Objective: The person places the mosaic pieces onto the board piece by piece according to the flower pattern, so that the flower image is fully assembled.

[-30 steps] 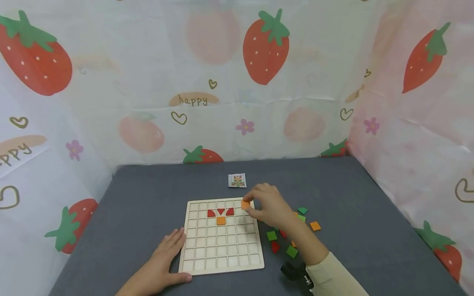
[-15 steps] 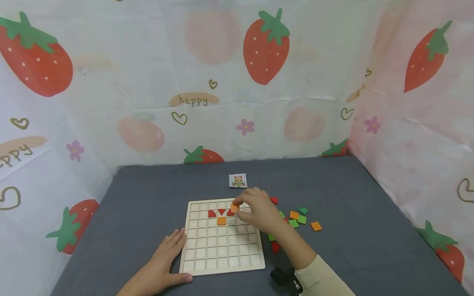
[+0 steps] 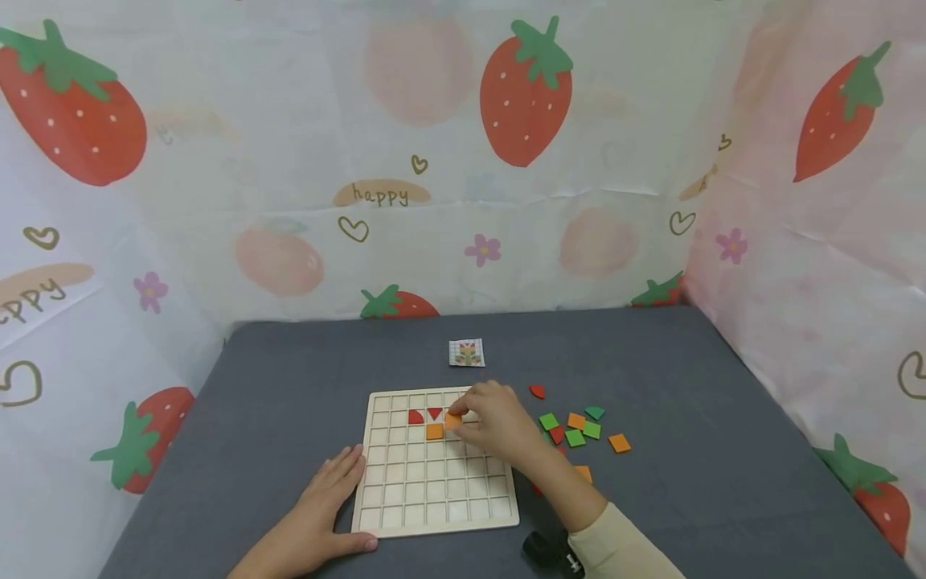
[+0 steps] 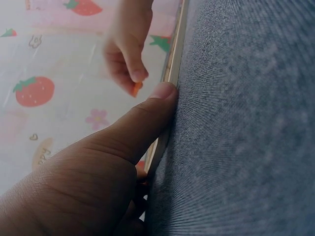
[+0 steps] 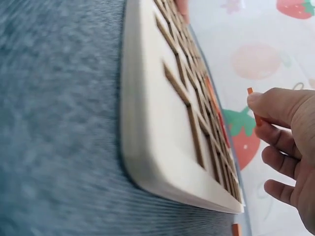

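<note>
1. Held orange square (image 3: pixel 453 421): over the grid board (image 3: pixel 415 515), nearer its far edge than its near one. Right wrist view shows it apart from the board.
2. Right hand (image 3: pixel 499 426): narrow pinch, thumb and finger on the square. Likely trouble: a loose release tips the square, leaving it perched on a divider.
3. Red triangle (image 3: pixel 434 413) and laid orange square (image 3: pixel 434 432) sit in cells just beside. A low sideways approach could nudge either; fingers also hide nearby cells from the head view, so a wrong cell is possible.
4. Left hand (image 3: pixel 318 507): spread wide, holding nothing, laid along the board's left edge, thumb at the near left corner. An uneven push there could skew the board mid-placement.
5. Loose pieces (image 3: pixel 575 438) lie on the table (image 3: pixel 687 498) off the board's right edge, some partly under the forearm. A dropped wrist or the sleeve (image 3: pixel 622 547) might scatter them.
6. Pattern card (image 3: pixel 466 353): beyond the board's far edge; misreading it would misplace the square.
</note>
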A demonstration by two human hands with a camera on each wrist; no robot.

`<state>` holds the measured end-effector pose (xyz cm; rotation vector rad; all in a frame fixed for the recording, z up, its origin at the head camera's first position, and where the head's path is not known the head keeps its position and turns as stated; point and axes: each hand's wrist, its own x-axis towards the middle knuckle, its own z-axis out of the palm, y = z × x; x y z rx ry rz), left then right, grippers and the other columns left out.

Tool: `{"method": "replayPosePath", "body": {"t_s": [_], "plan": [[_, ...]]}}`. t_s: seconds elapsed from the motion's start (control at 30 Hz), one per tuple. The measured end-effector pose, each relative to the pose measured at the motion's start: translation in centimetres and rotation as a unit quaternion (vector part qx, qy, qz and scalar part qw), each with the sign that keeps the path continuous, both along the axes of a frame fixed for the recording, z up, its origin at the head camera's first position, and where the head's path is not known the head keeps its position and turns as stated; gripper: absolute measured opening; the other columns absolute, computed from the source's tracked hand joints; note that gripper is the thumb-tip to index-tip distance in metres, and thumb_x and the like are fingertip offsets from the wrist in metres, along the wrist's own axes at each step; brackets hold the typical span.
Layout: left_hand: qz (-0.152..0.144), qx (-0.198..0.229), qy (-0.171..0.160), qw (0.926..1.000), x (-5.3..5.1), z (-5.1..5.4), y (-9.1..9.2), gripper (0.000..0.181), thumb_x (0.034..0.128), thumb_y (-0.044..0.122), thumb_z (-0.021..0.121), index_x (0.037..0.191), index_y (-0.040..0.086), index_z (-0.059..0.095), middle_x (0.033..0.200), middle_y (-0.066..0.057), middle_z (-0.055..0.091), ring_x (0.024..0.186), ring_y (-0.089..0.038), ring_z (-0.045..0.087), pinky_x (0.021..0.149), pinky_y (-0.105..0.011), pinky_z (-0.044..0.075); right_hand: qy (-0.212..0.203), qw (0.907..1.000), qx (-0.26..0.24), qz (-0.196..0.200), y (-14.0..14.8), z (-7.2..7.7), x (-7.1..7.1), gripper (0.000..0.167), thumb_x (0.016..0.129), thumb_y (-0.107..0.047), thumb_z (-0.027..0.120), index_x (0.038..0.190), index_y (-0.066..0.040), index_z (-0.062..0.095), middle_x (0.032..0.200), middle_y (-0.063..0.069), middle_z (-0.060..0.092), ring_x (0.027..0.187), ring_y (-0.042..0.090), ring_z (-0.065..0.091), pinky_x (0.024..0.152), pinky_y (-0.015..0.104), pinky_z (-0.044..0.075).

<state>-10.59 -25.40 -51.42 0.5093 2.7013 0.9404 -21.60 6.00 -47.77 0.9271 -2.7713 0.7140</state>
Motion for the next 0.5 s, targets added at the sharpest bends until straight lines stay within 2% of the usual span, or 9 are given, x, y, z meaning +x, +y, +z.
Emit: {"method": "replayPosePath", "body": {"t_s": [0.27, 0.5], "plan": [[-0.001, 0.003, 0.015, 0.9999, 0.1, 0.2, 0.1, 0.121, 0.0763, 0.070, 0.076, 0.161, 0.000, 0.026, 0.170, -0.020, 0.016, 0.157, -0.043, 0.010, 0.106, 0.000, -0.016, 0.003, 0.9997, 0.021, -0.006, -0.2, -1.0, -0.2, 0.022, 0.090, -0.034, 0.080, 0.110, -0.024, 0.080, 0.108, -0.008, 0.072, 0.104, 0.017, 0.058, 0.096, 0.045, 0.046], [-0.004, -0.005, 0.019, 0.9998, 0.1, -0.1, 0.0, 0.122, 0.0756, 0.072, 0.075, 0.161, -0.001, 0.025, 0.170, -0.020, 0.015, 0.157, -0.042, 0.010, 0.107, -0.001, -0.017, 0.003, 0.9994, 0.034, -0.010, -0.1, -1.4, -0.2, 0.023, 0.089, -0.035, 0.082, 0.109, -0.024, 0.081, 0.106, -0.008, 0.073, 0.102, 0.017, 0.059, 0.095, 0.046, 0.046]]}}
